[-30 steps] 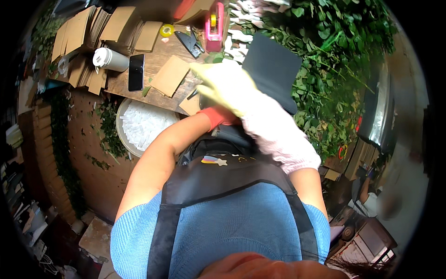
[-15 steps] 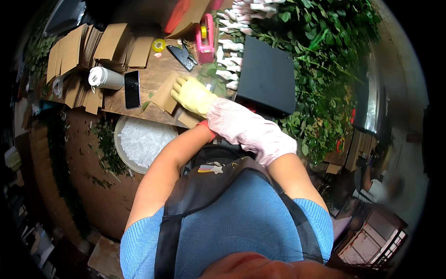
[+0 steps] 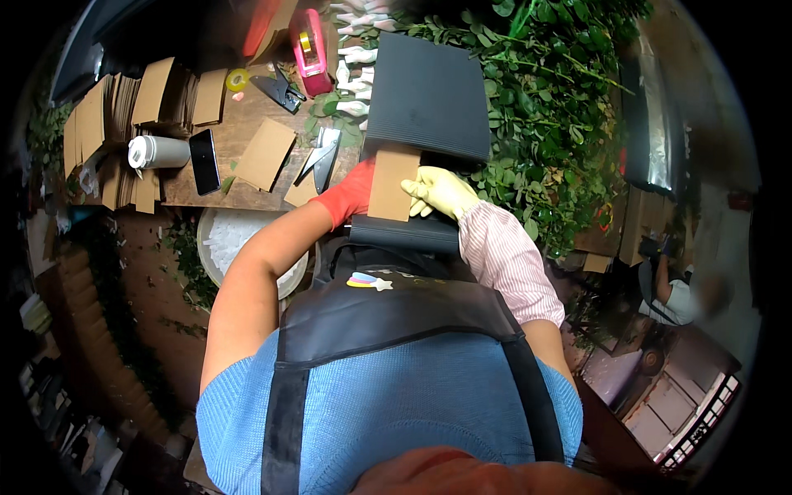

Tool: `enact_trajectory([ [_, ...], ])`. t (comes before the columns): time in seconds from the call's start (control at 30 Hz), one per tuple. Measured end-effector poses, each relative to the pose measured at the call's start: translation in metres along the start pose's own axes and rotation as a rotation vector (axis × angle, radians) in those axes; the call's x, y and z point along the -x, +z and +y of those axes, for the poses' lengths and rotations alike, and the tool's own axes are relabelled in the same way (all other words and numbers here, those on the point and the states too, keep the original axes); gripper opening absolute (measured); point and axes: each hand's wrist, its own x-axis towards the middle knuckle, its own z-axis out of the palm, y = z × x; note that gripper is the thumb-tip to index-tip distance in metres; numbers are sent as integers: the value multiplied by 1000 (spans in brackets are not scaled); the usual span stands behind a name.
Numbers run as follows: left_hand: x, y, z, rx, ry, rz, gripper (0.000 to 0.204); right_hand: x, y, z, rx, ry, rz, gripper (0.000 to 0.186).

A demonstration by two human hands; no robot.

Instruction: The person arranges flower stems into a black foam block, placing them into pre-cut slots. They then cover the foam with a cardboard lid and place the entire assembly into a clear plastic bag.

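Note:
A flat piece of brown cardboard [image 3: 393, 183] lies upright across the gap between a dark corrugated sheet [image 3: 429, 95] and a similar dark ribbed strip [image 3: 404, 235] close to my apron. My right hand [image 3: 441, 193], in a yellow glove, pinches the cardboard's right edge, thumb on top. At its left edge is my left hand [image 3: 353, 196] in a red glove; its fingers are hidden behind the cardboard. Left of that hand a silver and black stapler [image 3: 323, 157] rests on the table. Another cardboard piece [image 3: 264, 154] lies farther left.
Stacked cardboard [image 3: 157, 95], a white lidded cup [image 3: 158, 153] and a phone [image 3: 205, 161] stand or lie at left. A pink tape dispenser [image 3: 311, 54] is at the back. Leafy stems [image 3: 553, 115] cover the right side. A tub of white pieces [image 3: 239, 239] sits below the table edge.
My right hand has moved right, off the loose cardboard on the table, to the piece it now pinches. My red-gloved left hand, mostly covered before, now shows, and so does the silver stapler.

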Motion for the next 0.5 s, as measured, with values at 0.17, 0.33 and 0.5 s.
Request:
enact_trajectory([
  [0.17,6,-13,-15,-13,59,-7,43,-23,-2,9,117,57,-35,41],
  [0.33,50,-67,-23,-544,286,118,54,-37,-1,18,141,137,-20,32],
  [0.5,52,-70,7,-330,262,101,66,-32,3,2,201,177,-9,30],
])
